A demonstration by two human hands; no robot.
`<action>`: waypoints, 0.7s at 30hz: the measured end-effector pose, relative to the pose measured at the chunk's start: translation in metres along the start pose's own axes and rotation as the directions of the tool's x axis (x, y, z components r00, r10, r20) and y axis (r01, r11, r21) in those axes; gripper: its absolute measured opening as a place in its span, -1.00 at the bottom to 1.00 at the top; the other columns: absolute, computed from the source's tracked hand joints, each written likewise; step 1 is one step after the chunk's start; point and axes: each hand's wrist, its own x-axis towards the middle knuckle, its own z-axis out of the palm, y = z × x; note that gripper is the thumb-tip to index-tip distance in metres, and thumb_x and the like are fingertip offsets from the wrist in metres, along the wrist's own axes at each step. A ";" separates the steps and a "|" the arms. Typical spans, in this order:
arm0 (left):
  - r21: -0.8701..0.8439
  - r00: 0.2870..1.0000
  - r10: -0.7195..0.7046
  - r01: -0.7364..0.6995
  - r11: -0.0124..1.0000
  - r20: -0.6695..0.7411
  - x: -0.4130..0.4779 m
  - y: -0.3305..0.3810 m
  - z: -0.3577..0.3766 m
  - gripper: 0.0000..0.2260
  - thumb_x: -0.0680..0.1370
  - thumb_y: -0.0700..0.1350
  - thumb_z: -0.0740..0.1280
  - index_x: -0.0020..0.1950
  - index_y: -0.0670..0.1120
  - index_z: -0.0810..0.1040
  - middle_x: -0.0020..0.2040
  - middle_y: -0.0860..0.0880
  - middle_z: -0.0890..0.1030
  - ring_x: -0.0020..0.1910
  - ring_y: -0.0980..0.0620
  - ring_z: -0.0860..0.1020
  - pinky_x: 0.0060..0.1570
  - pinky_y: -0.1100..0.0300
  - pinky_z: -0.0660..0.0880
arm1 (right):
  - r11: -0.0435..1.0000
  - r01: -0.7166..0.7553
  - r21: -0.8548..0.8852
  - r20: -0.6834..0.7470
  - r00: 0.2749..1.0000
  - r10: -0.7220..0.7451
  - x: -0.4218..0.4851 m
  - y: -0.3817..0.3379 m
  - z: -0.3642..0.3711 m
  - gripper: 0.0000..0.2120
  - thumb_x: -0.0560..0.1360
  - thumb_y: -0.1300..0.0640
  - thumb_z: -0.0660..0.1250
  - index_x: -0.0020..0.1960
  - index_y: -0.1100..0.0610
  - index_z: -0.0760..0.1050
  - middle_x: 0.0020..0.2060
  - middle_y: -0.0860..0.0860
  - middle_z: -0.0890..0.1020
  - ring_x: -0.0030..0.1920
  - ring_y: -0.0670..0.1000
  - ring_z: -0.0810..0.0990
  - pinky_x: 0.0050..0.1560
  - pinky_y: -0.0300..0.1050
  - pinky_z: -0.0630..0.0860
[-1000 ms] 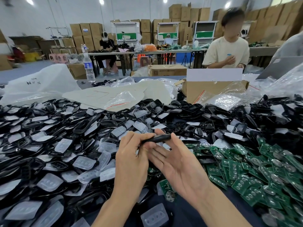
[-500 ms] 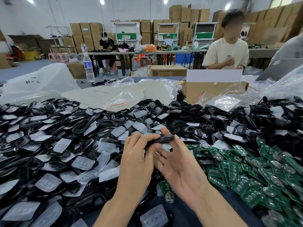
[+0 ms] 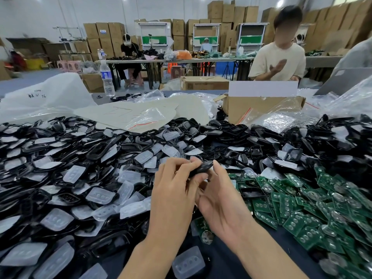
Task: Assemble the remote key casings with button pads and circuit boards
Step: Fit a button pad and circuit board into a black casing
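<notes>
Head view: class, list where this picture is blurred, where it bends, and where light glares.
Head view: the black casing and the opposite person's raised hand are motion-blurred; head view: stacked boxes at the right edge lean from wide-angle distortion; head view: ceiling lights flare white, and clear bags glint.

Left hand point(image 3: 173, 194) and right hand point(image 3: 221, 202), viewed from above by the head camera. Both are bare and slender-fingered. The left forearm point(image 3: 145, 256) and right forearm point(image 3: 267, 254), entering from the lower edge, are likewise bare to the frame's edge. Faint knuckle lines mark the back of the left hand.
</notes>
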 end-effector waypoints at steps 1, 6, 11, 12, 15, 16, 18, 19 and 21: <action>-0.012 1.000 -0.004 0.004 1.000 0.011 0.001 0.000 0.000 -0.74 0.54 0.06 0.34 0.20 0.05 0.63 0.06 0.22 0.46 0.09 0.14 0.47 0.04 0.07 0.54 | 1.000 0.007 -0.001 -0.005 1.000 -0.007 0.000 0.000 0.001 -0.47 0.50 -0.05 0.31 0.31 0.31 0.52 0.24 0.28 0.62 0.18 0.12 0.62 0.13 -0.09 0.64; -0.016 0.999 0.001 -0.001 1.000 0.035 0.002 -0.002 0.001 -0.76 0.54 0.02 0.36 0.19 0.03 0.61 0.01 0.22 0.47 0.01 0.12 0.54 -0.02 0.04 0.55 | 1.000 0.017 -0.005 -0.038 0.999 -0.017 -0.003 0.000 0.003 -0.65 0.62 0.01 0.27 0.23 0.25 0.57 0.23 0.24 0.64 0.13 0.08 0.64 0.15 -0.07 0.64; -0.017 0.999 -0.026 0.027 0.999 0.034 0.001 0.001 0.001 -0.80 0.55 -0.01 0.35 0.14 -0.01 0.63 0.00 0.16 0.55 0.01 0.08 0.58 -0.04 0.01 0.57 | 0.998 0.026 -0.051 -0.061 0.998 -0.029 -0.005 0.002 0.005 -0.69 0.60 0.02 0.28 0.17 0.23 0.60 0.12 0.20 0.70 -0.03 0.04 0.69 -0.04 -0.11 0.68; -0.028 0.998 -0.045 0.046 0.999 0.034 0.001 0.001 0.001 -0.83 0.55 -0.05 0.37 0.12 -0.02 0.64 0.00 0.15 0.56 0.02 0.06 0.59 -0.03 -0.01 0.56 | 0.998 0.031 -0.052 -0.069 0.997 -0.034 -0.005 0.002 0.004 -0.69 0.61 0.03 0.28 0.17 0.25 0.60 0.09 0.20 0.70 -0.07 0.03 0.70 -0.09 -0.13 0.68; -0.066 0.994 -0.095 0.098 0.993 0.050 0.001 0.001 0.001 -0.85 0.54 -0.19 0.43 0.09 -0.03 0.64 0.02 0.13 0.60 0.07 0.03 0.60 0.03 -0.04 0.55 | 0.997 0.043 -0.057 -0.082 0.996 -0.047 -0.004 0.004 0.003 -0.67 0.66 0.04 0.25 0.18 0.28 0.61 0.09 0.22 0.70 -0.08 0.02 0.71 -0.04 -0.14 0.67; -0.071 0.993 -0.106 0.110 0.991 0.051 0.002 0.001 0.001 -0.84 0.54 -0.21 0.43 0.09 -0.03 0.64 0.02 0.12 0.61 0.07 0.02 0.60 0.04 -0.04 0.55 | 0.997 0.045 -0.055 -0.080 0.996 -0.049 -0.004 0.004 0.003 -0.67 0.66 0.04 0.25 0.17 0.28 0.62 0.09 0.22 0.70 -0.08 0.02 0.71 -0.01 -0.14 0.67; -0.074 0.991 -0.124 0.127 0.989 0.045 0.002 0.002 0.001 -0.83 0.53 -0.23 0.43 0.08 -0.02 0.65 0.02 0.13 0.62 0.07 0.03 0.61 0.03 -0.04 0.56 | 0.998 0.049 -0.037 -0.074 0.996 -0.051 -0.004 0.005 0.003 -0.68 0.66 0.05 0.25 0.14 0.28 0.64 0.06 0.21 0.71 -0.11 0.01 0.71 -0.04 -0.14 0.67; -0.074 0.991 -0.128 0.131 0.989 0.041 0.002 0.003 0.001 -0.83 0.53 -0.24 0.43 0.07 -0.02 0.65 0.02 0.13 0.62 0.07 0.03 0.61 0.02 -0.04 0.56 | 0.998 0.050 -0.028 -0.077 0.996 -0.052 -0.004 0.005 0.003 -0.68 0.66 0.05 0.25 0.13 0.28 0.64 0.04 0.20 0.71 -0.13 0.00 0.71 -0.06 -0.15 0.67; -0.067 0.993 -0.116 0.118 0.991 0.034 0.003 0.004 0.001 -0.82 0.52 -0.26 0.42 0.06 -0.03 0.66 0.00 0.12 0.63 0.06 0.02 0.62 0.02 -0.04 0.56 | 0.999 0.046 -0.007 -0.076 0.996 -0.047 -0.004 0.005 0.003 -0.70 0.67 0.07 0.24 0.13 0.27 0.63 -0.02 0.17 0.71 -0.19 -0.02 0.70 -0.10 -0.17 0.65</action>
